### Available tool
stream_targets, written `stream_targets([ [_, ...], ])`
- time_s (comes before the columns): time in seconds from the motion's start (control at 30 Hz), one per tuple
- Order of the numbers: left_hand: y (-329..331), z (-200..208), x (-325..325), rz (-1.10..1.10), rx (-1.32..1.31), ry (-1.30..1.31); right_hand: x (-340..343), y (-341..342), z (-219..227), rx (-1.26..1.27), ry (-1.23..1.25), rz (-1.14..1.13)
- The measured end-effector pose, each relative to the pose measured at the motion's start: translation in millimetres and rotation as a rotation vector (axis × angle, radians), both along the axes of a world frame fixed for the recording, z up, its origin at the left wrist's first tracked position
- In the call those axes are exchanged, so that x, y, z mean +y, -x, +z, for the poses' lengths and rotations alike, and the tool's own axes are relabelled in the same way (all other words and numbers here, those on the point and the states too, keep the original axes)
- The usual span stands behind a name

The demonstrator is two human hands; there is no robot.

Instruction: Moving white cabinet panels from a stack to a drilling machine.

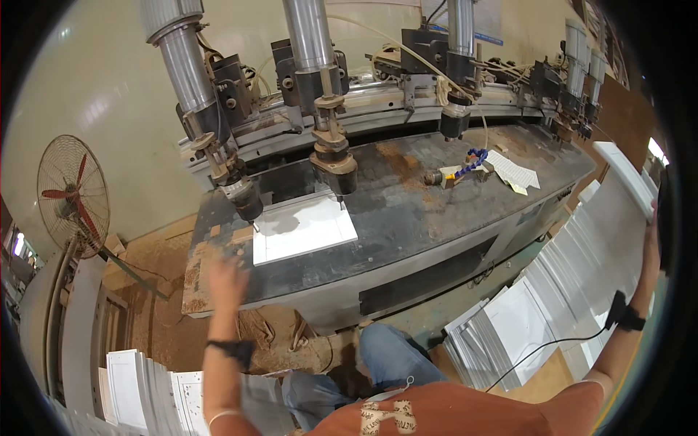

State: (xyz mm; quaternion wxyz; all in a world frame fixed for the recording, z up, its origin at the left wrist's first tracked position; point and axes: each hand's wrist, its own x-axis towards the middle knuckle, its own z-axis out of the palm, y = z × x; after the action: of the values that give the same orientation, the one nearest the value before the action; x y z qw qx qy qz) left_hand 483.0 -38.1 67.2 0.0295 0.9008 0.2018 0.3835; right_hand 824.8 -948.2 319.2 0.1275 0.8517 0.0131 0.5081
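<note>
A white rectangular panel point(305, 229) lies flat on the dark machine table, below two drilling heads. My left hand point(229, 282) hovers by the table's left front corner, just left of that panel and apart from it. Motion smears its fingers. At the far right, my right arm is stretched out, and my right hand point(653, 218) grips the edge of another white panel point(624, 174) at the far end of a leaning row. The picture's dark rim hides part of this hand.
Metal drilling heads point(336, 171) hang over the dark table point(392, 218). A blue hose point(476, 158) and paper sheets point(512, 173) lie on it. Rows of white panels point(527, 320) stand at right and lower left point(129, 389). A caged fan point(73, 195) stands left.
</note>
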Motion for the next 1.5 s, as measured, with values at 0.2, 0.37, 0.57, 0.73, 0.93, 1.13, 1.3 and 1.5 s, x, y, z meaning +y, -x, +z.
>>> stream_targets([
  [0.2, -130.9, -51.3, -83.6, 0.053, 0.128, -0.047, 277.6, 59.9, -39.4, -0.065, 0.141, 0.558],
  [0.37, -93.3, -43.3, -123.5, -0.089, 0.155, 0.057, 466.5, 64.0, -117.4, 0.201, 0.025, 1.236],
  [0.57, 66.5, -41.3, -148.0, -0.155, 0.179, -0.192, 610.5, 55.0, -247.3, 0.488, 0.135, 1.259],
  [0.73, 210.1, -4.3, -159.8, -0.001, 0.27, -0.298, 677.4, 54.8, -274.4, 1.062, 0.185, 1.133],
  [0.93, 323.2, 28.0, -107.6, 0.511, 0.285, -0.403, 721.0, 55.5, -284.3, 0.866, 0.055, 1.267],
  [1.13, 400.7, 10.1, -10.2, 1.09, 0.305, -0.266, 719.2, 58.6, -267.4, 0.852, 0.074, 1.262],
  [1.3, 477.8, -66.4, 26.3, 1.294, 0.427, 0.047, 640.0, 22.9, -164.8, 0.617, -0.071, 1.498],
  [1.5, 507.7, -57.4, 23.7, 1.145, 0.42, -0.017, 311.1, -66.3, -14.0, -0.028, 0.051, 0.821],
])
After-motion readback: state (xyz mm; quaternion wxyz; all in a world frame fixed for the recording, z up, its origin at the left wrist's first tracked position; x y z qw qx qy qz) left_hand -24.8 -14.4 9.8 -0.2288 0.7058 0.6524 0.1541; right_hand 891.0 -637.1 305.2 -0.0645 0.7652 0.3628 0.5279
